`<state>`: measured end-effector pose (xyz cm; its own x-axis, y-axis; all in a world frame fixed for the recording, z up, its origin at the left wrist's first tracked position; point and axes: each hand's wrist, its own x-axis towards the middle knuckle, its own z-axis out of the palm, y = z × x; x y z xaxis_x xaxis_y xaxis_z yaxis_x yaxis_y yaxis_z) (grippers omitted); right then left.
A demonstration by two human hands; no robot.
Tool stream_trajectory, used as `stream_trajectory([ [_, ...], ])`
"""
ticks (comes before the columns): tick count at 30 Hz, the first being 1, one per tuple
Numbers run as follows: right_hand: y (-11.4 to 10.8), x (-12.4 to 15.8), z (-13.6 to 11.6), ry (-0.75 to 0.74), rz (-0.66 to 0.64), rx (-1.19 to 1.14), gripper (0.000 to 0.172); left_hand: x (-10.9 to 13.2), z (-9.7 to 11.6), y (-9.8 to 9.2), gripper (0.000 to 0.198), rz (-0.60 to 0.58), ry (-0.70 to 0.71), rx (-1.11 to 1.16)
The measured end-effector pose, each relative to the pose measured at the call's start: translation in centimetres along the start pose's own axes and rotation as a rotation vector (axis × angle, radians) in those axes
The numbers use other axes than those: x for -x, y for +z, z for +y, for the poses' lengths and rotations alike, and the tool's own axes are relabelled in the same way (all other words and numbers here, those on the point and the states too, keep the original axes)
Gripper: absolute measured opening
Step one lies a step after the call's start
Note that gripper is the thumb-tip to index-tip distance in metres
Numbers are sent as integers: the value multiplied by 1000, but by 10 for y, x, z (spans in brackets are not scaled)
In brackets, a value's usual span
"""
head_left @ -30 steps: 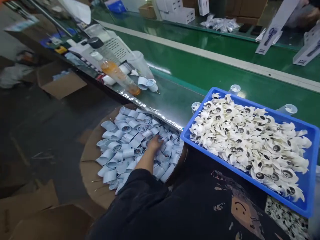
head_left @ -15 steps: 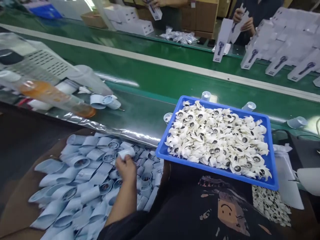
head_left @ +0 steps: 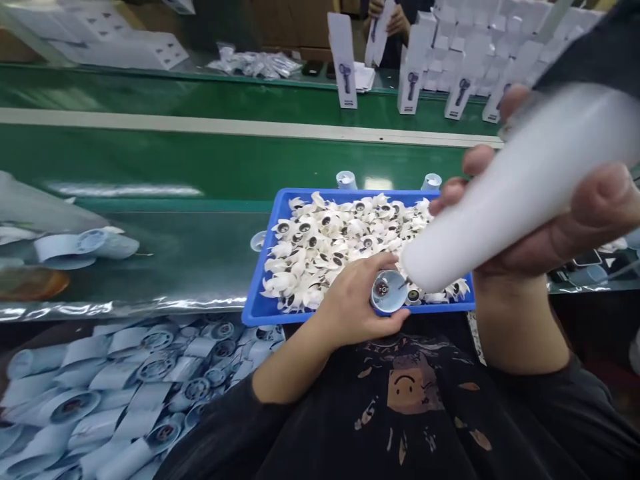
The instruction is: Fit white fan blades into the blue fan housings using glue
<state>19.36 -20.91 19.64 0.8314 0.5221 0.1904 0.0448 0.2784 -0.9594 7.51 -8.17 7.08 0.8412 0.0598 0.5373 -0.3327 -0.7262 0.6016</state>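
My left hand is closed round a pale blue plastic cup part, its round open end facing me, held over the near edge of the blue tray. My right hand grips a large white bottle-shaped tool, blurred and close to the camera, whose tip touches the cup part. The tray is heaped with several white fan blades.
A pile of pale blue cup parts lies at lower left. A green conveyor belt runs across; a few cup parts rest on it. White product boxes stand beyond, where another person's hands hold one.
My left hand lifted a cup part from the pile and carried it right, in front of the tray. My right hand came into view with the white tool. The camera turned right.
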Motion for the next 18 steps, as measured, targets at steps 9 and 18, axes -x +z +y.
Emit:
stream_trajectory([
  [9, -23, 16, 0, 1, -190, 280, 71, -20, 27, 17, 25, 32, 31, 44],
  [18, -9, 20, 4, -145, -64, 25, 59, -20, 33, 20, 23, 17, 24, 54],
])
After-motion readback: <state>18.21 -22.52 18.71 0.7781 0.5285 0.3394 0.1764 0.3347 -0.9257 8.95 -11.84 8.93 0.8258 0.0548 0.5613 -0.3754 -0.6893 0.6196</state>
